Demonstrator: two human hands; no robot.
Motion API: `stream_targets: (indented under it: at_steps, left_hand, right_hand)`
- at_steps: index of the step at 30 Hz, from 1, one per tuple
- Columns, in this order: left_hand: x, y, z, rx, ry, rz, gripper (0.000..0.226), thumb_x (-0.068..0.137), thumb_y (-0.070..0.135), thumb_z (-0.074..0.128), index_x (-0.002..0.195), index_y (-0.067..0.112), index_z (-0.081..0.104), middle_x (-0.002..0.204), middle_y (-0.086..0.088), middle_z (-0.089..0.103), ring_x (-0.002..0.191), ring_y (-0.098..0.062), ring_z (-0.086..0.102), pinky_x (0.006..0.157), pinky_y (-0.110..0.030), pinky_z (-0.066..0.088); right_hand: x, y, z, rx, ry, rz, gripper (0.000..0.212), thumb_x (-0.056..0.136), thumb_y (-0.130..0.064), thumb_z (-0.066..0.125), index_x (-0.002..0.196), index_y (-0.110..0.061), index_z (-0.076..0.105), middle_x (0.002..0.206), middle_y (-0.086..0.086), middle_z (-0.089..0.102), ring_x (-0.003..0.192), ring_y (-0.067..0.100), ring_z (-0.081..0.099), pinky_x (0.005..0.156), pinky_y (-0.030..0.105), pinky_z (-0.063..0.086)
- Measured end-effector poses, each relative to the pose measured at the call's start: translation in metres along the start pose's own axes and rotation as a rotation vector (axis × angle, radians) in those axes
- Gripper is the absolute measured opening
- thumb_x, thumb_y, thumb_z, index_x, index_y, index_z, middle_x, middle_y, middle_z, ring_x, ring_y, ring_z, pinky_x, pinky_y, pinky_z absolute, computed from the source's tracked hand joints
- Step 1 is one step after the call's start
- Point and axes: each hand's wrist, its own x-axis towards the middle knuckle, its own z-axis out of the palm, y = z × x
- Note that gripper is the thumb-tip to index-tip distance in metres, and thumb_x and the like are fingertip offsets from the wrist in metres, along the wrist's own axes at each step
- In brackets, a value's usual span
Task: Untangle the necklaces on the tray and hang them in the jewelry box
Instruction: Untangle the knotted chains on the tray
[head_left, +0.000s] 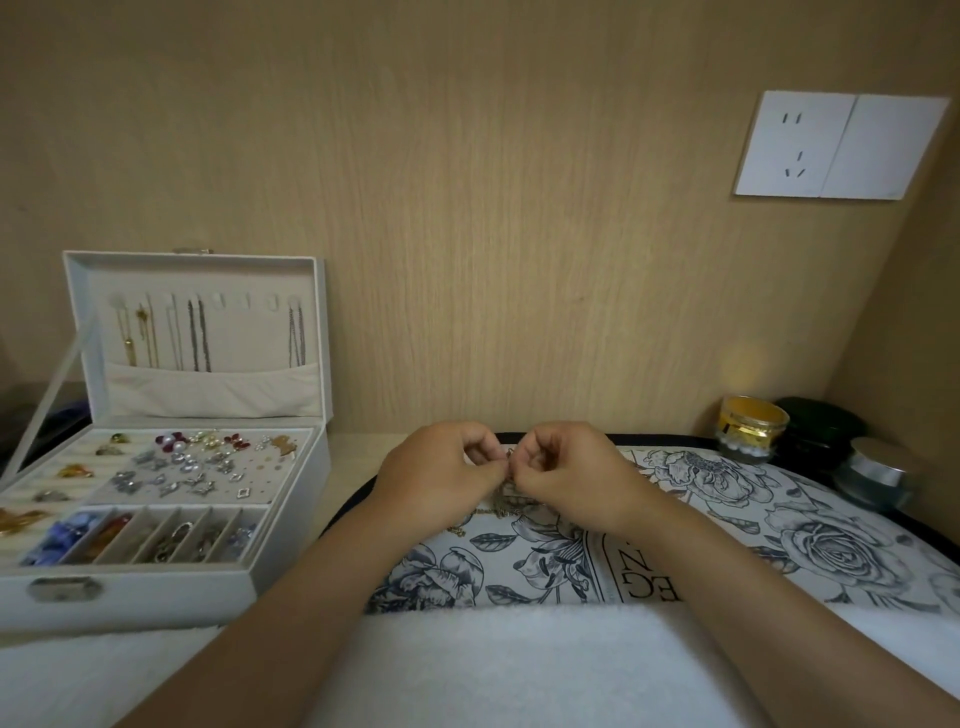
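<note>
white jewelry box (291, 545) with red, blue and amber bits inside, tray (779, 525) has a navy rose print on white, gold jar (753, 422), tan woodgrain wall (467, 208)

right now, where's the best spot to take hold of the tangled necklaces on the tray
Probably a raised strand at the top of the tangled necklaces, pinched from above. The clump lies flat on the tray, so there is little to get under; the left hand and right hand both pinch strands lifted above it.
</note>
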Motion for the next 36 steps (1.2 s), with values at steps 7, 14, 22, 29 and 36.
stream_targets:
  at_steps: [7, 14, 22, 29, 36]
  left_hand:
    - [-0.001, 0.004, 0.006, -0.138, -0.236, -0.036, 0.016, 0.095, 0.024, 0.053, 0.086, 0.026, 0.065, 0.067, 0.013, 0.055, 0.054, -0.002, 0.044, 0.057, -0.025, 0.036]
    - [-0.003, 0.001, -0.001, -0.279, -0.220, -0.053, 0.015, 0.093, 0.029, 0.061, 0.081, 0.031, 0.071, 0.079, 0.010, 0.070, 0.073, -0.013, 0.063, 0.072, -0.028, 0.049]
    - [-0.001, 0.005, -0.011, -0.404, -0.123, -0.079, 0.014, 0.094, 0.034, 0.063, 0.086, 0.028, 0.074, 0.082, 0.015, 0.073, 0.070, 0.010, 0.062, 0.063, -0.013, 0.041]
    - [0.000, 0.007, -0.017, -0.263, -0.272, -0.085, 0.021, 0.097, 0.029, 0.055, 0.085, 0.026, 0.071, 0.074, 0.014, 0.070, 0.069, 0.002, 0.060, 0.072, -0.024, 0.045]
    - [-0.003, 0.012, -0.016, -0.452, -0.252, -0.124, 0.024, 0.095, 0.025, 0.053, 0.078, 0.028, 0.069, 0.080, 0.003, 0.063, 0.080, -0.012, 0.058, 0.080, -0.032, 0.041]
  right_hand:
    - [-0.004, -0.013, -0.005, -0.533, -0.035, -0.071, 0.010, 0.084, -0.034, 0.061, 0.079, -0.026, 0.057, 0.073, -0.012, 0.060, 0.066, 0.004, 0.053, 0.060, 0.024, 0.040]
    - [0.001, -0.010, -0.011, 0.252, -0.057, 0.113, 0.014, 0.096, -0.010, 0.052, 0.083, -0.016, 0.054, 0.075, 0.004, 0.056, 0.061, 0.020, 0.054, 0.058, 0.035, 0.044]
    - [0.000, -0.008, -0.007, 0.318, -0.056, 0.075, 0.008, 0.087, -0.017, 0.076, 0.092, -0.012, 0.079, 0.061, -0.009, 0.069, 0.057, 0.000, 0.060, 0.060, 0.015, 0.047]
    - [0.003, -0.011, -0.008, 0.438, -0.096, 0.126, 0.010, 0.089, -0.017, 0.070, 0.082, -0.012, 0.076, 0.071, 0.006, 0.064, 0.062, 0.018, 0.055, 0.066, 0.033, 0.042]
    - [0.000, -0.011, -0.008, 0.205, -0.144, 0.074, 0.017, 0.089, -0.012, 0.066, 0.073, -0.017, 0.069, 0.066, -0.005, 0.058, 0.062, 0.008, 0.053, 0.065, 0.024, 0.046]
